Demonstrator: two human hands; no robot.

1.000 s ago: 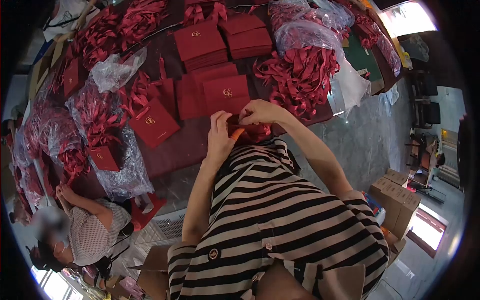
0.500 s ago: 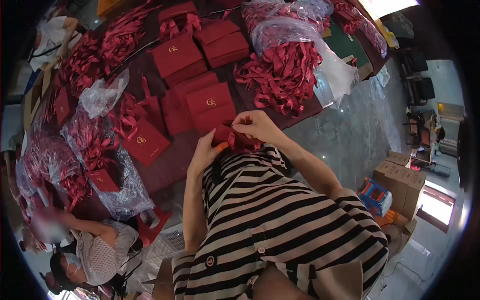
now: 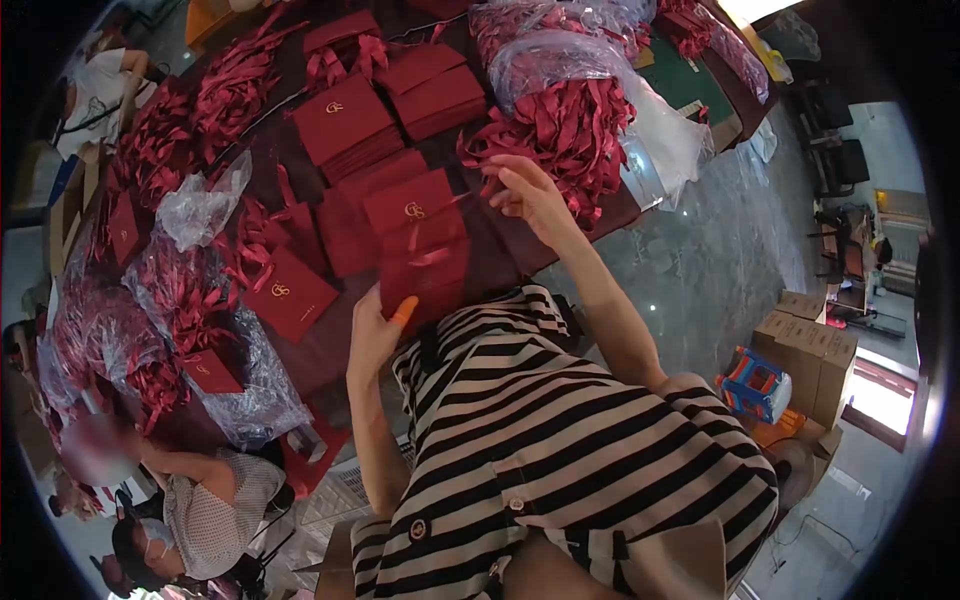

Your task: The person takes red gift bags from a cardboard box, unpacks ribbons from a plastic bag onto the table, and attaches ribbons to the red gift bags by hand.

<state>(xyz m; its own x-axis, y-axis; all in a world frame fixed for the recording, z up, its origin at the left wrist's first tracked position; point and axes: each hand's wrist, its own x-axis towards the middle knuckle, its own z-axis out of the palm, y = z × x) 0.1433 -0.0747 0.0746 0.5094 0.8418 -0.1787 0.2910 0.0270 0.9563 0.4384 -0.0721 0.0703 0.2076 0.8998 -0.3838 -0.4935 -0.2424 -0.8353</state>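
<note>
My left hand [image 3: 374, 335], with an orange cover on its thumb, is closed on the lower left edge of a dark red paper gift bag [image 3: 430, 277]. A blurred ribbon shows across the bag's face. My right hand [image 3: 532, 198] is raised to the right of the bag, fingers apart and apparently holding nothing. It is close to a heap of loose red ribbons [image 3: 575, 135] spilling from clear plastic. Just beyond the held bag lies another red bag [image 3: 410, 195] with a gold logo.
Stacks of red bags [image 3: 345, 125] stand on the dark red tablecloth [image 3: 340, 362]. Ribbon bundles in plastic [image 3: 190, 285] cover the left side. A co-worker [image 3: 215, 510] sits at lower left. Cardboard boxes [image 3: 805, 360] and a blue plastic crate [image 3: 752, 385] are at right.
My hands were together at the bag near my body; now my right hand has let go and moved up and away. My left hand has moved left and down, with the bag more spread out.
</note>
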